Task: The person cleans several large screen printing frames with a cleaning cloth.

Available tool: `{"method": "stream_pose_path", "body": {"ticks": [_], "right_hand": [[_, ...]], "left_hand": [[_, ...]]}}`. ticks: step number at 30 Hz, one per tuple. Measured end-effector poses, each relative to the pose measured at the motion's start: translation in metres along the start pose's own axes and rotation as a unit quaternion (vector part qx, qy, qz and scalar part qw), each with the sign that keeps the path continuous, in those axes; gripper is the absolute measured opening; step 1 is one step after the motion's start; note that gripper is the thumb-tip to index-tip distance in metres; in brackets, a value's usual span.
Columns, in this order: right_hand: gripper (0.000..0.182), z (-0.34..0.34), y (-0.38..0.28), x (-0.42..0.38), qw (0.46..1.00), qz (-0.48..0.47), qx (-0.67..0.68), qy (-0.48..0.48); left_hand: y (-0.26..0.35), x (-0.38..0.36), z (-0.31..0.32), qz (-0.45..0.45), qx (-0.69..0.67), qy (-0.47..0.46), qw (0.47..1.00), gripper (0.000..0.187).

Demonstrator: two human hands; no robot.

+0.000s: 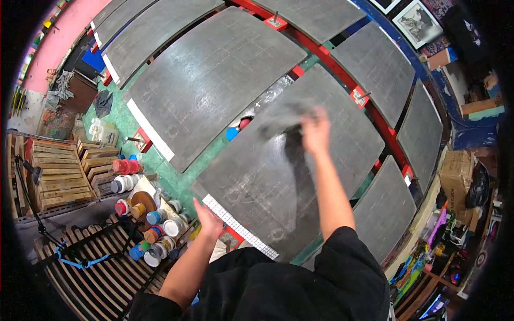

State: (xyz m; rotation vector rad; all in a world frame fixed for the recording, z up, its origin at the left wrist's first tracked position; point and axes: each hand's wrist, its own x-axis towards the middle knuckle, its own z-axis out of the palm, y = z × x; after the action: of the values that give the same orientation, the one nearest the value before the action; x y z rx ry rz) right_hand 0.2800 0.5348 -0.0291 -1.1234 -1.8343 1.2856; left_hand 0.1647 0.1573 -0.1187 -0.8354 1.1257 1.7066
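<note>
My right hand [316,131] reaches over the near grey board [251,176], closed on a dark grey rag [281,116] that is smeared by motion. Below the rag, a darker, damp-looking streak runs down the board's surface. At the board's near left corner, my left hand [211,219] has its fingers stretched out along the edge, holding nothing. Right beside it, a white strip with small markings [238,227] lines the board's near edge.
More grey boards [214,69] on a red frame [334,63] surround this one, with upright metal bolts between them. Paint jars [174,226] crowd a slatted bench [88,251] at lower left, near stacked wooden frames [59,168]. A cardboard box [456,174] stands at right.
</note>
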Motion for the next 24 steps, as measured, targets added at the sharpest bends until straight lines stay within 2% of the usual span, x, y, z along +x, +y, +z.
{"method": "stream_pose_path", "body": {"ticks": [1, 2, 3, 4, 5, 6, 7, 8, 9, 10, 11, 12, 13, 15, 16, 18, 19, 20, 21, 22, 23, 24], "right_hand": [[0.037, -0.034, 0.034, 0.034, 0.987, -0.015, -0.045, 0.154], [0.034, -0.056, 0.051, 0.063, 0.929, -0.067, -0.154, 0.331], [0.033, -0.078, 0.052, 0.083, 0.924, -0.006, -0.169, 0.344], [0.033, -0.089, 0.052, 0.096, 0.916, 0.057, -0.182, 0.353], [0.033, -0.085, 0.064, 0.105, 0.919, 0.056, -0.18, 0.347], [0.034, -0.078, 0.085, 0.111, 0.93, 0.002, -0.253, 0.267], [0.036, -0.066, 0.078, 0.113, 0.928, -0.054, -0.322, 0.182], [0.038, -0.039, 0.078, 0.1, 0.942, -0.122, -0.3, 0.091], [0.038, -0.008, 0.055, 0.081, 0.933, -0.192, -0.298, -0.059], [0.042, 0.024, 0.042, 0.051, 0.892, -0.295, -0.29, -0.183], [0.049, 0.053, 0.028, 0.022, 0.876, -0.265, -0.117, -0.386], [0.051, 0.077, 0.012, -0.014, 0.836, -0.229, 0.025, -0.498], [0.049, 0.092, -0.008, -0.045, 0.798, -0.22, 0.058, -0.558], [0.044, 0.109, -0.021, -0.08, 0.749, -0.106, 0.15, -0.637], [0.047, 0.107, -0.029, -0.084, 0.77, -0.045, 0.132, -0.622], [0.051, 0.098, -0.017, -0.067, 0.842, 0.006, 0.117, -0.527], [0.054, 0.084, -0.019, -0.052, 0.906, 0.051, 0.057, -0.417], [0.06, 0.072, -0.006, -0.016, 0.914, 0.062, 0.078, -0.392], [0.056, 0.064, -0.013, 0.017, 0.919, 0.271, 0.047, -0.281], [0.049, 0.06, -0.008, 0.05, 0.881, 0.18, 0.399, -0.178], [0.047, 0.047, 0.006, 0.098, 0.915, 0.146, 0.353, -0.134], [0.047, 0.043, 0.019, 0.141, 0.959, 0.086, 0.264, -0.048]], "left_hand": [[0.004, -0.004, 0.023, 0.019, -0.033, -0.018, 0.999, 0.099], [0.006, -0.004, 0.036, 0.038, -0.067, -0.034, 0.996, 0.1], [0.001, 0.005, 0.035, 0.039, -0.072, -0.031, 0.996, 0.1], [-0.006, 0.019, 0.029, 0.091, -0.043, 0.045, 0.994, 0.101], [-0.01, 0.029, 0.025, 0.141, -0.013, 0.121, 0.982, 0.102], [-0.011, 0.031, 0.022, 0.143, -0.016, 0.127, 0.981, 0.102], [-0.011, 0.032, 0.021, 0.132, -0.01, 0.15, 0.98, 0.101], [-0.01, 0.036, 0.023, 0.122, -0.006, 0.17, 0.978, 0.101], [-0.01, 0.031, 0.03, 0.123, -0.011, 0.172, 0.977, 0.101], [-0.009, 0.019, 0.041, 0.13, -0.004, 0.189, 0.973, 0.1], [-0.005, 0.014, 0.048, 0.138, 0.004, 0.205, 0.969, 0.099], [-0.006, 0.017, 0.045, 0.139, -0.001, 0.209, 0.968, 0.099], [-0.007, 0.021, 0.037, 0.138, 0.001, 0.216, 0.967, 0.097], [-0.01, 0.032, 0.029, 0.137, 0.0, 0.228, 0.964, 0.093], [-0.011, 0.035, 0.031, 0.136, -0.009, 0.232, 0.963, 0.093], [-0.015, 0.033, 0.031, 0.156, 0.177, 0.351, 0.906, 0.092], [-0.013, 0.028, 0.038, 0.168, 0.179, 0.355, 0.902, 0.091], [-0.013, 0.027, 0.042, 0.161, 0.171, 0.36, 0.903, 0.091], [-0.015, 0.027, 0.044, 0.185, 0.163, 0.358, 0.901, 0.09], [-0.015, 0.028, 0.045, 0.21, 0.155, 0.356, 0.897, 0.09], [-0.016, 0.028, 0.046, 0.213, 0.175, 0.366, 0.889, 0.09], [-0.016, 0.028, 0.046, 0.211, 0.172, 0.369, 0.889, 0.09]]}}
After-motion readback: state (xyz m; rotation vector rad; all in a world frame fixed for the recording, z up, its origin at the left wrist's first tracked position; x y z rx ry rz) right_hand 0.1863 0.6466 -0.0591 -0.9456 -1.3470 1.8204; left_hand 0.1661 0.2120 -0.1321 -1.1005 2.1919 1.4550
